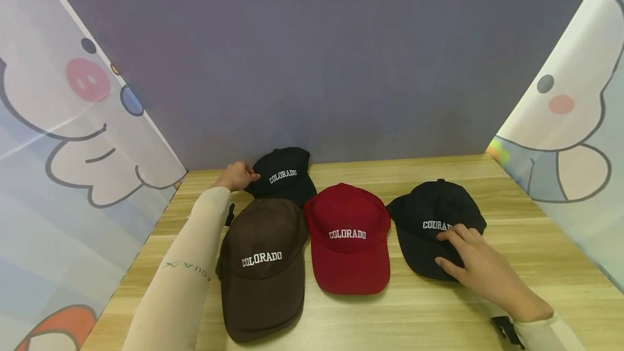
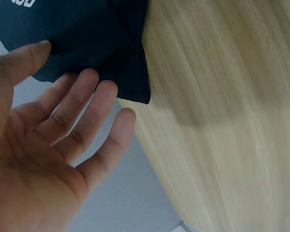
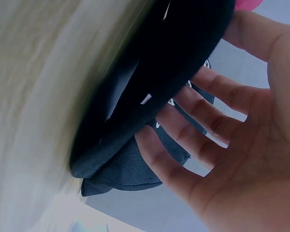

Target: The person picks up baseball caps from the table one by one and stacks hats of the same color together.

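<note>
My left hand (image 1: 237,176) is at the left side of a black cap (image 1: 280,169) standing at the back left. In the left wrist view its fingertips (image 2: 106,89) lie right at the cap's edge, fingers apart and loosely bent, thumb over the fabric. My right hand (image 1: 482,264) reaches over a second black cap (image 1: 439,205) on the right. Its fingers are spread and nearly straight, over the front lettering and brim. The right wrist view shows the fingertips (image 3: 147,135) along the edge of the brim (image 3: 183,53). Both caps read COLORADO in white.
Between them lie a brown cap (image 1: 263,286), front left, and a red cap (image 1: 348,242) in the middle, brims toward me. The caps sit close together on a wood-grain table (image 1: 351,324). A grey panel (image 1: 331,69) stands behind; cartoon-printed sheets (image 1: 29,188) flank both sides.
</note>
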A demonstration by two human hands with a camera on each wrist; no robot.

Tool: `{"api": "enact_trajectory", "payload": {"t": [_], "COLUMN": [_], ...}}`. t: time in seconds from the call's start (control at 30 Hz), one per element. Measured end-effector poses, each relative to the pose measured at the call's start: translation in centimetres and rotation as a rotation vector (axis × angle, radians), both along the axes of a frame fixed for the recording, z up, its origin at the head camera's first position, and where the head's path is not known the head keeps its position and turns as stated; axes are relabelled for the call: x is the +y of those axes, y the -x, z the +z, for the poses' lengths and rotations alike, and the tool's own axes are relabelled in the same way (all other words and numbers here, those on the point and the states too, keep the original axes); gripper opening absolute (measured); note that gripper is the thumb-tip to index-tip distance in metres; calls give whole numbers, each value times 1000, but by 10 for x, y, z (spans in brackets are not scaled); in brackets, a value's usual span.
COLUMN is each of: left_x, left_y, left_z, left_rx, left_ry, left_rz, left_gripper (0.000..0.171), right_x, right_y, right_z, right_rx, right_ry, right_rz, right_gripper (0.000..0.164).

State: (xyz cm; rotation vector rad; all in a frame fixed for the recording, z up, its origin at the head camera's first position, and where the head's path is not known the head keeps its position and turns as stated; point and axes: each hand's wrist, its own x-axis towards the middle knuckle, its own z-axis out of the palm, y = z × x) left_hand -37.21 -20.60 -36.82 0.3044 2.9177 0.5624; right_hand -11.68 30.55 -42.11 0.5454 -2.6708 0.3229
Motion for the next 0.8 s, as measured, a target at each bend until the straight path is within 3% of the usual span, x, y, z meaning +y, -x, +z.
{"api": "enact_trajectory", "payload": {"t": [0.2, 0.27, 0.5, 0.8], "left_x": [1, 3, 7, 7], "left_y": [1, 2, 4, 6], "left_z": [-3, -4, -7, -16], "left_rx": [-127, -115, -37, 25], "left_ry": [-92, -85, -58, -83], "left_rz": [-9, -29, -37, -28], "left_gripper": [67, 65, 32, 27], "right_x": [0, 1, 2, 3], "right_y": [-1, -1, 0, 0], "right_z": [-1, -2, -3, -3], "right_rx": [5, 11, 21, -1], "right_ry": [4, 4, 8, 19], "right_rz": [-2, -3, 4, -3], "right_gripper": [38, 38, 38, 37]}}
